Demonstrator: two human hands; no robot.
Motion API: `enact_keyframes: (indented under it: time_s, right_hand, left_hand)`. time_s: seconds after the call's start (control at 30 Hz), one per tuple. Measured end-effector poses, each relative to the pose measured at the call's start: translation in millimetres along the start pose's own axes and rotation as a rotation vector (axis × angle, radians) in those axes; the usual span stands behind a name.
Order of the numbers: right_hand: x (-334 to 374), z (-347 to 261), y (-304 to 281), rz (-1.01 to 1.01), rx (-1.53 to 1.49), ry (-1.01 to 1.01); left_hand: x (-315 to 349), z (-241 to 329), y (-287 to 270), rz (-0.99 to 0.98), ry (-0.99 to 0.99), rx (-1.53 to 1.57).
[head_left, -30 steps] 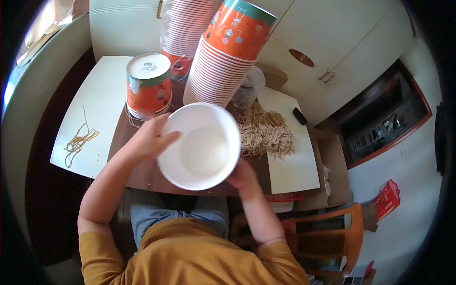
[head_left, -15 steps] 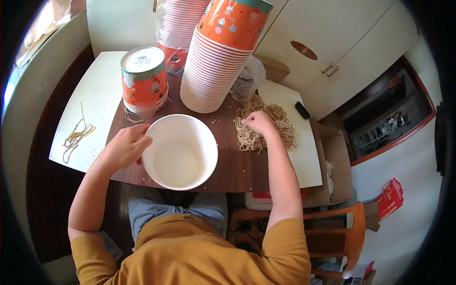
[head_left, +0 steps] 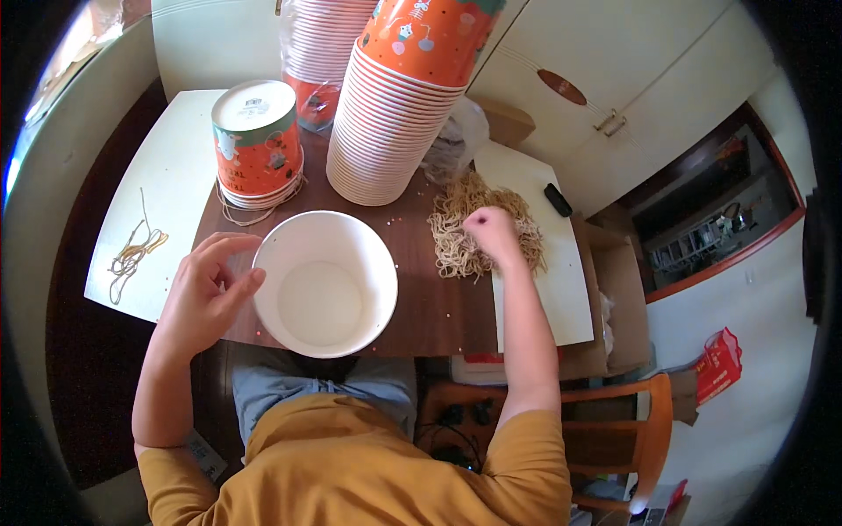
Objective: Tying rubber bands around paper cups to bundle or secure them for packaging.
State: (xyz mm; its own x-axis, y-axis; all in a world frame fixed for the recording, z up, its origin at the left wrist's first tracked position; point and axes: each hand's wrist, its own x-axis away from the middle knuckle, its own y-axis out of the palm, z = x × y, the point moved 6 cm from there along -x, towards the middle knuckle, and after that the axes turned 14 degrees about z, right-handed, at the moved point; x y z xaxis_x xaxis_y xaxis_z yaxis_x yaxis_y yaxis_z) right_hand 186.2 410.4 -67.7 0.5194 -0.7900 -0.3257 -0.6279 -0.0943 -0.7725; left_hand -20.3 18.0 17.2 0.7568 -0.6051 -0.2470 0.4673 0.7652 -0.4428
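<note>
A white-lined paper bucket (head_left: 320,302) stands at the table's front edge, its open mouth facing me. Beside its left rim is my left hand (head_left: 202,294), open, thumb and fingers apart; whether the thumb touches the rim I cannot tell. My right hand (head_left: 493,235) is closed in a pinch over a heap of beige cords (head_left: 456,250) on the right. What lies between those fingertips, if anything, is hidden. Upside down behind the white bucket stand a few nested orange buckets (head_left: 254,167) with green bands, cords looped around their lower rims.
A tall leaning stack of nested buckets (head_left: 386,123) rises at the back, with a plastic-wrapped stack (head_left: 320,53) behind it. Loose cords (head_left: 132,259) lie on the white left table flap. A black object (head_left: 557,200) rests on the right flap. A wooden chair (head_left: 645,447) stands right.
My left hand has opened and drawn back from the bucket's rim. My right hand has shifted slightly right over the cords, its fingers curling in. The view has moved a little.
</note>
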Motion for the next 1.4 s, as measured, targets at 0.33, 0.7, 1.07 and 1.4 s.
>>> enact_keyframes:
  time_s: [0.33, 0.7, 1.07, 1.4]
  right_hand:
    - [-58.4, -79.8, -153.4, 0.066, -1.042, 0.152]
    - [1.4, -223.5, -163.8, -0.246, -1.117, -0.031]
    - [23.0, -222.4, -123.1, -0.338, -1.214, 0.052]
    - [32.3, -221.6, -102.2, -0.388, -1.292, 0.152]
  left_hand:
    - [-29.0, 59.4, 16.6, 0.024, 0.374, 0.189]
    - [-55.8, 103.9, 107.0, -0.32, 0.281, 0.538]
    - [-42.1, 98.7, 80.2, -0.285, 0.292, 0.395]
    - [-44.9, 103.3, 108.2, -0.193, 0.454, 0.238]
